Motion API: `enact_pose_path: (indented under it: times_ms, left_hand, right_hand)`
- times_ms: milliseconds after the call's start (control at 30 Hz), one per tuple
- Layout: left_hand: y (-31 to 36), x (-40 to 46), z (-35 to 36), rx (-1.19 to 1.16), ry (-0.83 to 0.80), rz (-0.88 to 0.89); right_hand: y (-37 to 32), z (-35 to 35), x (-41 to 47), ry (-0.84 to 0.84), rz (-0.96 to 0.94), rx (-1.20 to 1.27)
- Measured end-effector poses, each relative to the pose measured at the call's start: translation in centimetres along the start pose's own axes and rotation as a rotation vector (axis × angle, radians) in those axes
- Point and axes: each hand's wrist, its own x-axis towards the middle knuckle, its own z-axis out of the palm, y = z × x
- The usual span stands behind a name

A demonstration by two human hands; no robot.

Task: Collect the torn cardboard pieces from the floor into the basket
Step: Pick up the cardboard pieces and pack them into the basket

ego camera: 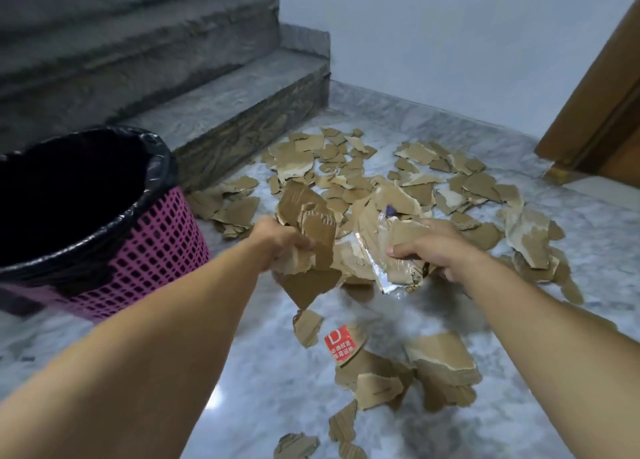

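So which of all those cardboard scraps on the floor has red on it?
The scrap with the red printed label, lying on the floor near the bottom middle, below the two hands. It carries white characters on red; every other piece around it looks plain brown.

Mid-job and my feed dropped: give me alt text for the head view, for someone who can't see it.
Both hands hold bunches of torn cardboard above a marble floor: the left hand grips plain brown pieces, the right hand pieces with clear tape. A pink basket with a black liner stands to the left by stone steps; many more pieces lie scattered ahead.
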Motion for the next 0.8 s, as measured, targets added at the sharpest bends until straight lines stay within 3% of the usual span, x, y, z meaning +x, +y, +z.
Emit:
enact_pose_path:
  times_ms: [433, 633, 800]
  left_hand:
    - [7.3, -8.0, -21.5, -0.187, 0.275, 0.228]
    - [6.7, -8.9, -30.7, -0.267, 0.428, 0.24]
    - [3.8, -7.4, -34.5, -0.326, 0.524, 0.188]
  right_hand:
    - [-21.1, 10.3, -8.0, -0.13, -0.297, -0.029]
    - [-29.3, 16.9, -10.8, -0.193, -0.431, -0.083]
    - [-31.6, 23.8, -10.6, -0.21, -0.496, -0.124]
